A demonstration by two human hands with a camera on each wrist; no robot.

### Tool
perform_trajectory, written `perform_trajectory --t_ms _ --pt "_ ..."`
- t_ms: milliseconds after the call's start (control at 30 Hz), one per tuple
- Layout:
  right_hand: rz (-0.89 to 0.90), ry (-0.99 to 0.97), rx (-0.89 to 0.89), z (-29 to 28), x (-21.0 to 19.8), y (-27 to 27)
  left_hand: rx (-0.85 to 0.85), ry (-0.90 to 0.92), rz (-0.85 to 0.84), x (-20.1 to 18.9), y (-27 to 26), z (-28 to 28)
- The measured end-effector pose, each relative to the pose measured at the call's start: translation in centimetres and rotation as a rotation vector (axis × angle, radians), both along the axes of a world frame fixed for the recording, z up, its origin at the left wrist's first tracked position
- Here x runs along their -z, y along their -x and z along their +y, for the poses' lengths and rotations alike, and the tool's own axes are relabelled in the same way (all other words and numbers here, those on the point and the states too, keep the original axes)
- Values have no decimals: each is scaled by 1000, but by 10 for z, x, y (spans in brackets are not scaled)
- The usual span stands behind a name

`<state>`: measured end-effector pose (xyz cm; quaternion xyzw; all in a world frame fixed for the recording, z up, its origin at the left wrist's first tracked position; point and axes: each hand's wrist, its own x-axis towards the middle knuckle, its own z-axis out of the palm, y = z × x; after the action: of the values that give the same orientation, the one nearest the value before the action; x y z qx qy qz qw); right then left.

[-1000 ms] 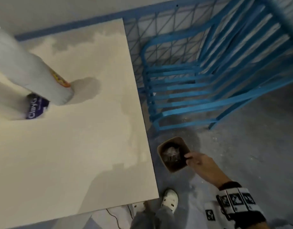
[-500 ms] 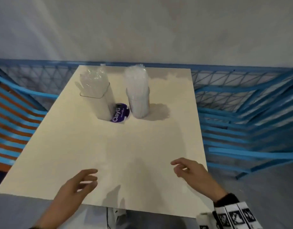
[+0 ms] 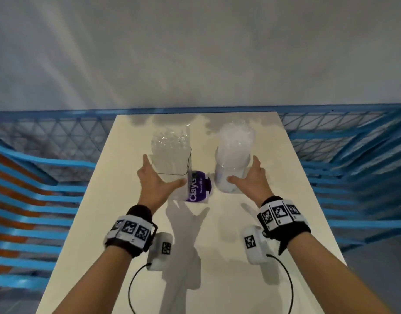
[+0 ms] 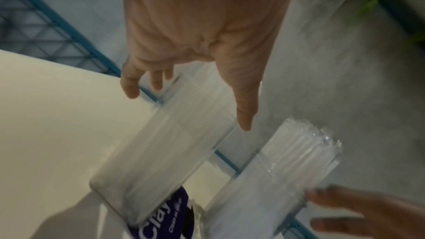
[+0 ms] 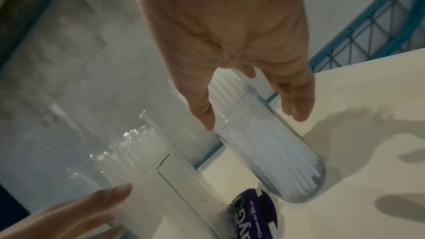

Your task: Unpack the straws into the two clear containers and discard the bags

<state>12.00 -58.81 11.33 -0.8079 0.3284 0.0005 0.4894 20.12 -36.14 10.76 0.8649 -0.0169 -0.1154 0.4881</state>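
As both stand filled:
Done: square container (image 3: 171,163), round jar (image 3: 232,169) hold straws (image 3: 170,141).
Left: purple-labelled bag (image 3: 198,189), mid-frame on bench (image 3: 217,257).
Hands: left hand (image 3: 153,183), right hand (image 3: 251,181) spread wide, empty.

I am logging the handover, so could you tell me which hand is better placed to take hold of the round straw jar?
The right hand: it is spread open beside the round jar, thumb and fingers flanking it. The left hand flanks the square container.

Right hand (image 5: 230,30) spread around round jar (image 5: 271,144).
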Motion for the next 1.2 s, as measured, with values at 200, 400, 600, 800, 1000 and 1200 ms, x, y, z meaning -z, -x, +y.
perform_trajectory --t_ms 200,400,600,800,1000,1200 --pt "7 192 103 12 14 -41 -129 -32 -139 27 -20 -33" --pt "-54 236 90 -2 36 -80 -177 -72 -221 36 -53 -59" --pt "-126 191 -51 -35 37 -131 -177 -112 -215 33 -100 -90" --pt "-81 225 -282 -57 26 -178 -161 -150 -196 27 -136 -110" --pt "-102 223 -229 -64 29 -203 -165 -166 -195 24 -158 -117" --pt "-102 215 -222 -63 26 -206 -121 -185 -130 18 -164 -115"
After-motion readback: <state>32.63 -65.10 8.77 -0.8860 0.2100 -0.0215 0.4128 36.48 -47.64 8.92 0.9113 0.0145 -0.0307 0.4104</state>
